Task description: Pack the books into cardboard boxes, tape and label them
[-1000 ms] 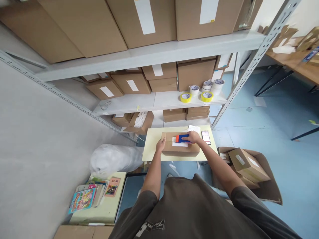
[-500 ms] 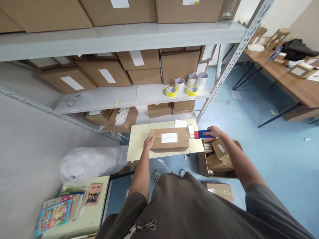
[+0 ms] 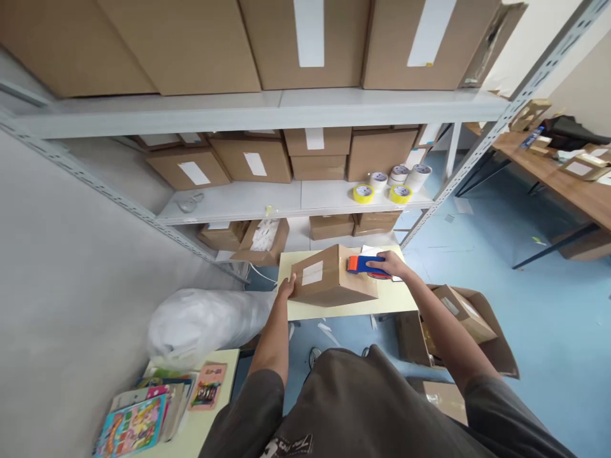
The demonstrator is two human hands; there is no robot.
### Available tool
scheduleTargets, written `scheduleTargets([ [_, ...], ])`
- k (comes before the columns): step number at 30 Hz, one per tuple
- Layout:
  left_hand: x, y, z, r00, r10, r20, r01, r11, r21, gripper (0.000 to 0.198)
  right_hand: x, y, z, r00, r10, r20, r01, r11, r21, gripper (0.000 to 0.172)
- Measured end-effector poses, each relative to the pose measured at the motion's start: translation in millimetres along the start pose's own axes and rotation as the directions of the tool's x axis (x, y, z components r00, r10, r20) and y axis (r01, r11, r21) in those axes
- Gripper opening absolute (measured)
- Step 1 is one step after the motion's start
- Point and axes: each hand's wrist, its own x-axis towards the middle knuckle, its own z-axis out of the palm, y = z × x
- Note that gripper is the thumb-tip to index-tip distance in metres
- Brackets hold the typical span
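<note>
A brown cardboard box (image 3: 324, 294) with a white label (image 3: 312, 273) stands tilted on a small cream table (image 3: 398, 298). My left hand (image 3: 286, 288) grips its left end, thumb against the cardboard. In my right hand (image 3: 390, 264) is a blue tape dispenser (image 3: 363, 263) with an orange-red tip, held by its handle. That tip meets the right end face of the box. Some white paper lies behind the box, partly covered by it and by my right hand.
Ahead, a metal shelf (image 3: 238, 211) carries boxes and several tape rolls (image 3: 379, 182). An open carton (image 3: 489, 350) with smaller boxes stands right of the table. To the left are a plastic-wrapped white bundle (image 3: 205, 324) and books (image 3: 136, 423). A wooden desk (image 3: 548, 165) stands far right.
The box has gone from lying flat to tilted, its right end turned upward. The tape dispenser has moved from beside that end onto its face. The camera view has shifted.
</note>
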Motion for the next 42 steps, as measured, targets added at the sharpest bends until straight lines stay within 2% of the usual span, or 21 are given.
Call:
scheduleTargets([
  [4,4.2,-2.6,-49.1,0.999,0.031,-0.022,-0.032,0.998,-0.051,0.050,29.6,-92.7,50.9,0.998,-0.049,0.028,0.052,0.989,-0.142,0.064],
  [6,-0.1,0.6,-66.1,0.995,0.101,-0.019,-0.103,0.987,-0.122,0.057,44.1,-133.8,76.4,0.996,-0.056,0.070,0.070,0.973,-0.222,0.059],
  [8,-6.8,5.0,-75.8,0.977,0.209,0.040,-0.192,0.947,-0.256,0.064,56.7,-168.1,101.2,0.992,-0.055,0.109,0.084,0.955,-0.283,0.055],
  [10,-13.5,8.1,-78.5,0.967,0.254,0.031,-0.241,0.943,-0.231,0.062,66.5,-193.7,123.1,0.989,-0.057,0.136,0.100,0.937,-0.334,0.052],
  [12,-18.8,8.2,-75.3,0.978,0.210,0.009,-0.206,0.966,-0.155,0.059,73.6,-209.4,139.2,0.986,-0.059,0.153,0.114,0.918,-0.380,0.051],
  [14,-22.2,6.6,-66.9,0.985,0.175,-0.005,-0.175,0.979,-0.108,0.057,78.6,-214.5,146.5,0.984,-0.054,0.169,0.120,0.903,-0.413,0.051],
  [16,-24.7,6.7,-53.7,0.982,0.190,-0.015,-0.190,0.977,-0.099,0.056,81.9,-209.3,143.6,0.981,-0.036,0.190,0.115,0.900,-0.422,0.053],
  [19,-28.6,18.1,-26.4,0.972,0.234,-0.026,-0.235,0.967,-0.092,0.055,82.8,-184.7,123.1,0.977,-0.013,0.215,0.102,0.907,-0.410,0.057],
  [23,-39.9,55.0,20.3,0.974,0.223,0.033,-0.222,0.974,-0.032,0.058,71.9,-131.5,81.8,0.984,0.028,0.174,0.045,0.916,-0.398,0.057],
  [29,-69.4,114.9,100.8,0.966,0.234,0.110,-0.235,0.972,-0.007,0.064,29.3,-33.6,17.9,0.993,0.028,0.112,0.001,0.966,-0.257,0.062],
  [32,-79.5,133.9,129.3,0.960,0.243,0.141,-0.250,0.968,0.033,0.067,-0.2,27.5,-24.9,0.997,0.049,0.054,-0.039,0.982,-0.185,0.065],
  [35,-80.8,139.8,139.8,0.965,0.234,0.119,-0.241,0.969,0.052,0.065,-39.2,96.7,-76.4,0.989,0.145,0.017,-0.140,0.974,-0.179,0.068],
  [38,-76.1,135.6,139.5,0.956,0.268,0.116,-0.272,0.962,0.021,0.061,-79.1,154.5,-118.8,0.967,0.255,-0.010,-0.254,0.955,-0.151,0.070],
  [40,-72.3,131.3,137.9,0.950,0.287,0.126,-0.289,0.957,0.000,0.060,-95.8,175.9,-132.2,0.956,0.293,-0.023,-0.294,0.949,-0.115,0.070],
  [42,-68.2,126.7,134.9,0.948,0.292,0.126,-0.292,0.956,-0.018,0.059,-100.2,181.8,-132.2,0.950,0.311,-0.024,-0.311,0.947,-0.083,0.069],
])
